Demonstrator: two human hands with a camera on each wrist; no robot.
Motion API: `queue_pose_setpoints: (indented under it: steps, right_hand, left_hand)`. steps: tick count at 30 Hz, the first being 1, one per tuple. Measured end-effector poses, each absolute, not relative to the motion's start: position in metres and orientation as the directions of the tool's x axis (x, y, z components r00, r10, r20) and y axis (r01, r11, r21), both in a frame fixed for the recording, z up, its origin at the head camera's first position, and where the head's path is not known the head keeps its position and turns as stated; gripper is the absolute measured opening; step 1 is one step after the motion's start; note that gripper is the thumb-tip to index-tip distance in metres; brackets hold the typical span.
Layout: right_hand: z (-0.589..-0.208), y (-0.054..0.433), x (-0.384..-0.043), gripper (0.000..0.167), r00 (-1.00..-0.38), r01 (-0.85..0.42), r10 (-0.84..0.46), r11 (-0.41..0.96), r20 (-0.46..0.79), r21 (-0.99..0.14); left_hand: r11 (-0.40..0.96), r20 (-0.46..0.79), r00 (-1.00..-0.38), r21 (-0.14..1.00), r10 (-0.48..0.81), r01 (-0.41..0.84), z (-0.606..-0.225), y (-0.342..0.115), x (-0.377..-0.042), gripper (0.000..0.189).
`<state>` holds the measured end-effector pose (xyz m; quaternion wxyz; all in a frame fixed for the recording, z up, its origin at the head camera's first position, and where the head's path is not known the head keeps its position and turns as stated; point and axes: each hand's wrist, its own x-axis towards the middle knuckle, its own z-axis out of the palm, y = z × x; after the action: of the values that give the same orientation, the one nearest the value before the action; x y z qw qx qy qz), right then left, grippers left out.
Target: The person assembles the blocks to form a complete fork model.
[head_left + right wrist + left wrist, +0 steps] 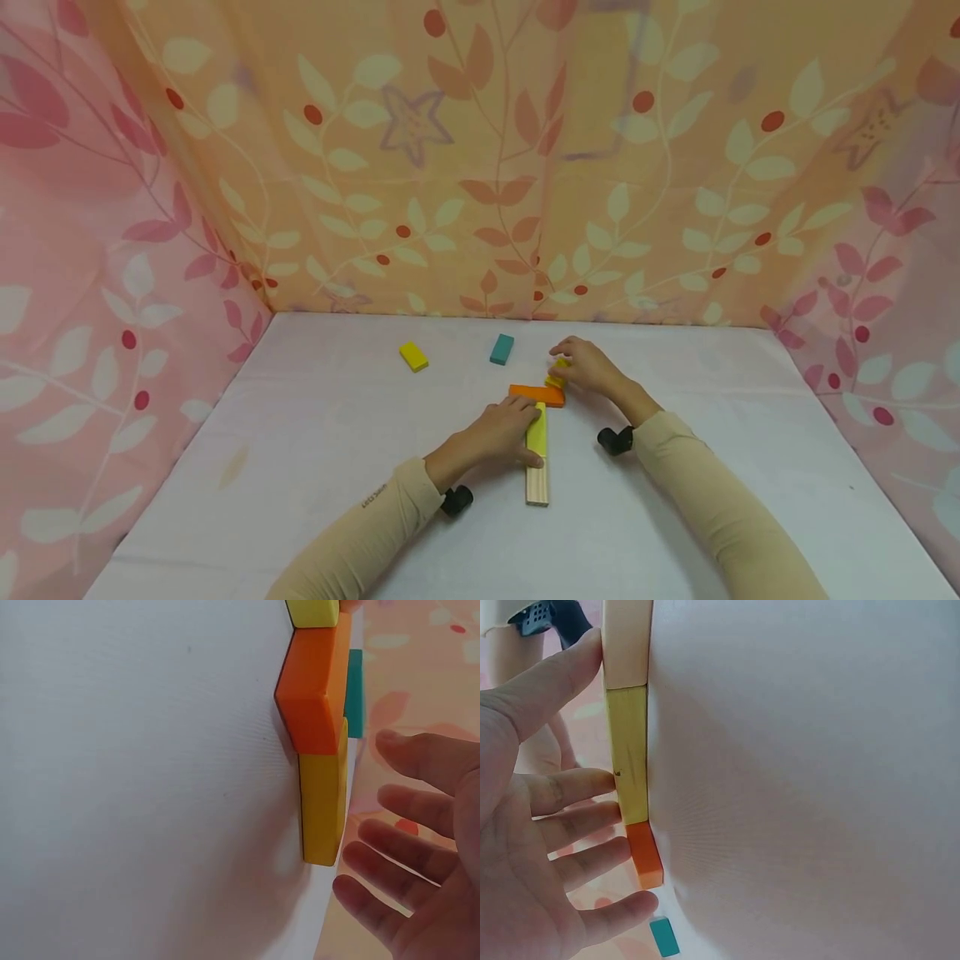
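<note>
A plain wooden block [537, 486] and a light yellow block [536, 437] lie end to end in a row. Crosswise at the far end of that row is an orange block [534, 393]. My left hand [498, 433] rests along the row's left side. In the left wrist view its fingers are fairly straight, with fingertips [607, 780] at the light yellow and orange blocks and the thumb by the plain one. A deeper yellow block [322, 810] adjoins the orange block's right end. My right hand [427, 840] hovers beside it, fingers spread and loosely bent, apparently holding nothing.
Farther back on the white tabletop [337, 433] lie a teal block [502, 349] and another yellow block [414, 357]. Floral curtains [480, 167] enclose the back and both sides. A black wrist camera [617, 440] hangs under the right sleeve.
</note>
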<state>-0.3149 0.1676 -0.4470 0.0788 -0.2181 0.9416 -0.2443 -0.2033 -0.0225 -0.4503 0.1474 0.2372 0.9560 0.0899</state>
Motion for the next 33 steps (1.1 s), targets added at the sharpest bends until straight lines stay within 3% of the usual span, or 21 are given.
queue_pose_setpoints:
  steps: [15,26,33]
  right_hand:
    - [-0.439,0.136,-0.339,0.045,-0.863,-0.402,-0.499,0.772,-0.080,-0.492]
    - [-0.437,0.111,-0.354,0.046,-0.837,-0.400,-0.538,0.727,-0.101,-0.558]
    - [-0.447,0.098,-0.361,0.048,-0.815,-0.454,-0.573,0.725,-0.087,-0.518]
  left_hand:
    - [0.868,-0.222,-0.847,0.251,0.483,0.430,-0.453,-0.023,-0.203,0.080]
    - [0.864,-0.222,-0.840,0.228,0.495,0.449,-0.450,-0.025,-0.202,0.081]
    - [0.863,-0.218,-0.839,0.214,0.499,0.458,-0.450,-0.026,-0.202,0.082]
